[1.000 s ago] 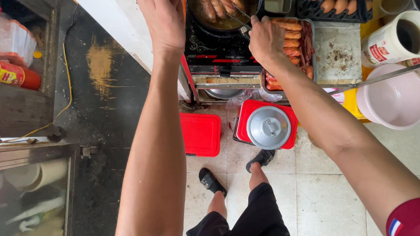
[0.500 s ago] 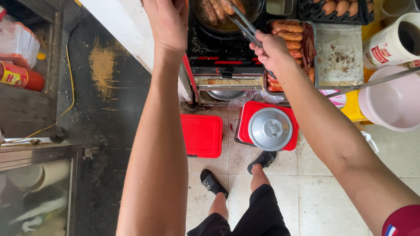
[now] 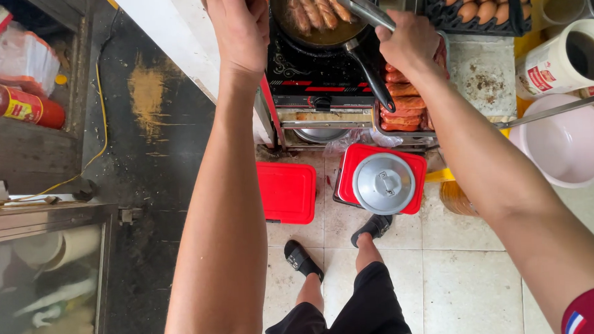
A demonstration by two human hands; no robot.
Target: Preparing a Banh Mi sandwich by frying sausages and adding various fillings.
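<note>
Clamped in our right hand [image 3: 408,41], tongs [image 3: 364,6] reach the sausages [image 3: 314,11] in the pan [image 3: 319,34]; our left hand [image 3: 239,27] grips the counter edge [image 3: 174,39]. Right of the stove, a white tub [image 3: 556,62] carries a red label.

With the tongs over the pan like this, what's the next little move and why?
Probably lower the tongs held in the right hand onto a sausage and turn it. The sausages lie side by side in oil in the frying pan, and the tong tips point right at them. The left hand rests at the stove's far left edge.
</note>
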